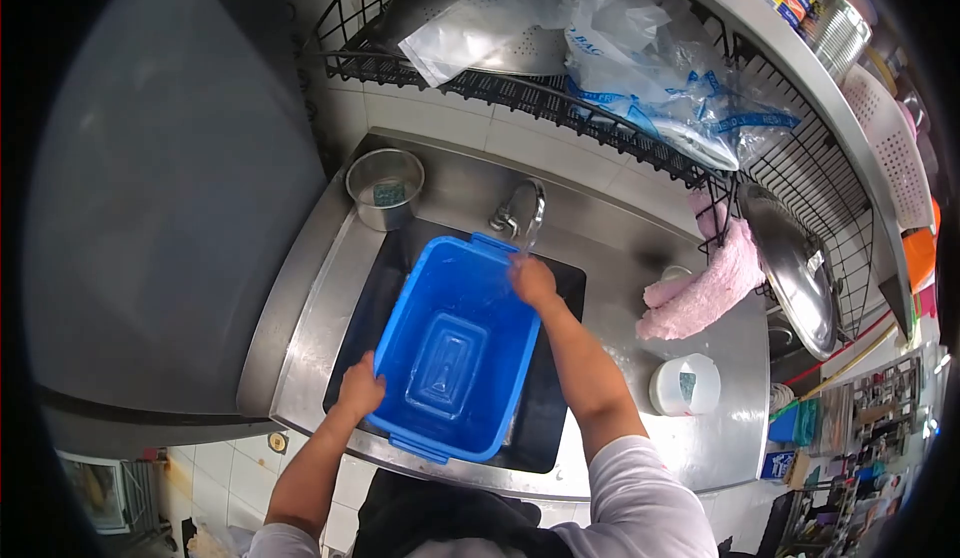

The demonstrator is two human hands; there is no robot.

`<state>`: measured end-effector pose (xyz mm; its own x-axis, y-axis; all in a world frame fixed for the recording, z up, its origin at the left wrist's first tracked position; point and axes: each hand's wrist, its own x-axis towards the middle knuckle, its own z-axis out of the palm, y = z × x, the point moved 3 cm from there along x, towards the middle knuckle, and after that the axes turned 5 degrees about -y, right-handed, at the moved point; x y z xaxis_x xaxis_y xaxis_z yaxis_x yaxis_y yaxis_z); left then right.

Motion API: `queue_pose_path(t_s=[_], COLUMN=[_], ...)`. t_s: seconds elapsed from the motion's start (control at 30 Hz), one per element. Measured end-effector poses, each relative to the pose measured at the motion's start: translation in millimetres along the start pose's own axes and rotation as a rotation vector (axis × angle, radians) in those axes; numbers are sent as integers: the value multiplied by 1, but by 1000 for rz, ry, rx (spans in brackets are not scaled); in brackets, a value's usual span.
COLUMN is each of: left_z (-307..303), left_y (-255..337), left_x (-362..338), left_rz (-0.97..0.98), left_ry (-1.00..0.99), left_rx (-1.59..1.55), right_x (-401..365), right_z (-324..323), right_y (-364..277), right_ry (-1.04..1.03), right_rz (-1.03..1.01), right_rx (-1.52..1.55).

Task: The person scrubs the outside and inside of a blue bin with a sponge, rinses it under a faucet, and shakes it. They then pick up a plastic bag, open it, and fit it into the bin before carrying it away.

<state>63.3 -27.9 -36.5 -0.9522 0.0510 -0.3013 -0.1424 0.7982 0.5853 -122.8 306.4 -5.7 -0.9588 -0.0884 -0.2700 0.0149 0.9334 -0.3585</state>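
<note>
A blue plastic tub (395,358) rests tilted over the dark sink basin (550,358), its inside wet, with a little water at the bottom. My left hand (361,388) grips the tub's left rim, fingers partly hidden behind the wall. At the far right corner, just below the tap, my right hand (532,281) is closed around the rim; its fingertips are slightly blurred. The metal tap (538,213) curves over the tub's far edge. Whether water runs from it is hard to make out.
A steel pot (386,210) with a green scouring pad stands at the back left. On the right counter are a white container (684,385) with another pad and a pink towel (705,283) hanging down. Above is a black wire rack (540,93) with plastic bags; a pot lid (790,268) leans at right.
</note>
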Motion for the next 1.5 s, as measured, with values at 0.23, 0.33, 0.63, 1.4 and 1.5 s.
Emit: queue_pose_path(t_s=[0.23, 0.33, 0.63, 1.4, 1.5], left_z=[-9, 10, 54, 51, 47], left_y=[96, 173, 285, 251, 257], left_x=[51, 102, 227, 108, 146], left_rz=[411, 614, 45, 754, 836], left_ry=[331, 226, -190, 18, 116], left_rx=[139, -131, -1107, -568, -424], right_x=[-53, -63, -86, 113, 108], right_z=[14, 21, 16, 16, 42], right_y=[48, 63, 31, -3, 26], right_ry=[196, 243, 277, 62, 143], right_rz=[-33, -38, -179, 200, -30], right_rx=[-6, 6, 352, 1707, 1936])
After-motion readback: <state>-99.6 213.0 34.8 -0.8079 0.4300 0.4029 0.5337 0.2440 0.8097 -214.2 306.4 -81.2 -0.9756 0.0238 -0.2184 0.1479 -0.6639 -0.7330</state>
